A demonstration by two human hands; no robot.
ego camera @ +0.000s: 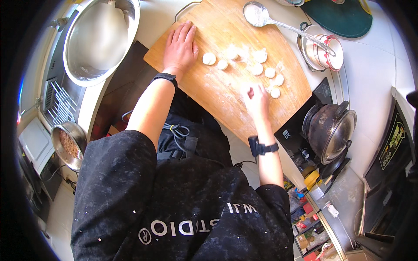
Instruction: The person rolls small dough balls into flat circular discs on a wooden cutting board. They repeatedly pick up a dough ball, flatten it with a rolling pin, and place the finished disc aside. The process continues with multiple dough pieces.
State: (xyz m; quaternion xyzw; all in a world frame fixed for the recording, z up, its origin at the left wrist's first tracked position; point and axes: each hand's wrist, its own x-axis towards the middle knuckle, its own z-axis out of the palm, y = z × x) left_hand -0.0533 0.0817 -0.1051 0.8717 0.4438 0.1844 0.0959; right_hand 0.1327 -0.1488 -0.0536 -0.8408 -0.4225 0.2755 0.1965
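Observation:
My left hand (180, 47) rests palm down on the wooden cutting board (202, 36), near its left edge, fingers stretched out. Over the floured front part of the board is my right hand (257, 99), its fingers curled. Glare washes out the fingertips, so whether they pinch anything is unclear. Several small white dough pieces lie on the board. One round dough piece (209, 58) sits just right of my left hand; another dough piece (275, 93) is close beside my right hand. Loose flour (240, 49) dusts the wood around them.
A flour-filled metal ladle (256, 13) spans from the board to stacked bowls (329, 52). A large steel basin (99, 39) stands at upper left, above a bowl of minced filling (67, 143). On the right are a lidded pot (329, 130) and a dark green board (339, 18).

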